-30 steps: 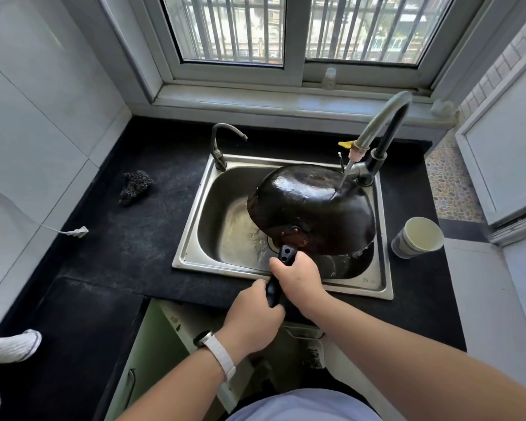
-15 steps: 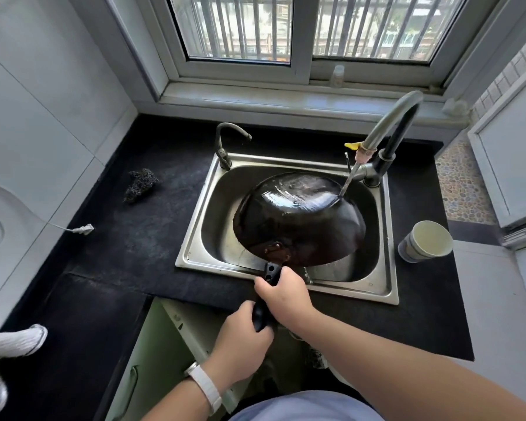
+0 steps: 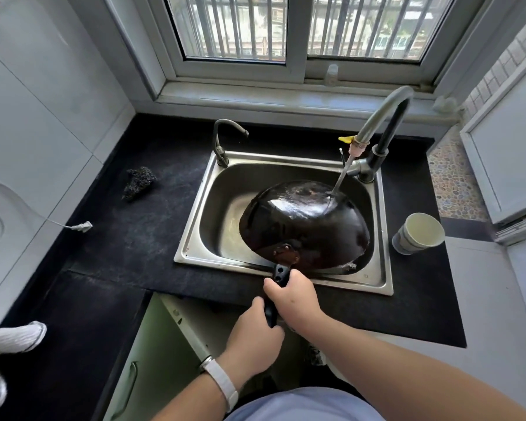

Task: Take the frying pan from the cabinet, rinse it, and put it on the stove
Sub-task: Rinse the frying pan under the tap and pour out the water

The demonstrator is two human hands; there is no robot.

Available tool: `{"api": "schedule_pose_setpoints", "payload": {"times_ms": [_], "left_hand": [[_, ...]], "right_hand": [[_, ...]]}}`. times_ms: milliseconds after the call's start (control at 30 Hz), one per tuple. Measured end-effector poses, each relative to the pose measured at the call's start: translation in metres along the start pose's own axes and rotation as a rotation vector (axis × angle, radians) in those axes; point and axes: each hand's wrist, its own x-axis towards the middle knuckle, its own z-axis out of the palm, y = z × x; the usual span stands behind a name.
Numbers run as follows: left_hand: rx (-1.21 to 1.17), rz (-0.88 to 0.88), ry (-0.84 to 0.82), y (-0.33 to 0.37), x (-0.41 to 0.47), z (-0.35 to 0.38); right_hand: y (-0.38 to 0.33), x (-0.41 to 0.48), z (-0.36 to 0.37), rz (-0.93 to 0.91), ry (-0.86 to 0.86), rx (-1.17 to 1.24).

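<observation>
A dark, wet frying pan (image 3: 304, 223) is held upside down and tilted over the steel sink (image 3: 195, 238), its rounded underside facing me. Water runs from the tall faucet (image 3: 380, 117) onto the pan's far right side. Both hands grip the black handle at the sink's front edge: my right hand (image 3: 295, 296) close to the pan, my left hand (image 3: 254, 341) behind it on the handle's end. The stove is not in view.
A small second tap (image 3: 222, 141) stands at the sink's back left. A black scouring pad (image 3: 138, 183) lies on the dark counter to the left, a paper cup (image 3: 418, 233) to the right. Below the counter, the cabinet door (image 3: 152, 354) stands open. A white cloth (image 3: 3, 344) sits at far left.
The pan has shifted slightly to the right under the stream and tilted a little; both hands stay on the handle.
</observation>
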Motion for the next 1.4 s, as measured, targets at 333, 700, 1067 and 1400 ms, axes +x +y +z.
{"api": "schedule_pose_setpoints", "payload": {"times_ms": [333, 700, 1067, 1400], "left_hand": [[-0.107, -0.031, -0.04, 0.002, 0.002, -0.009], [-0.334, -0.073, -0.137, 0.016, 0.005, -0.028], [-0.589, -0.16, -0.211, 0.022, 0.016, -0.037], [-0.902, -0.26, -0.29, 0.038, 0.021, -0.046]], "right_hand": [[-0.01, -0.005, -0.003, -0.06, 0.043, -0.058], [-0.029, 0.006, -0.006, -0.079, -0.036, -0.076], [-0.034, 0.025, -0.038, -0.14, -0.244, -0.152], [-0.026, 0.046, -0.152, -0.296, 0.05, -0.273]]}}
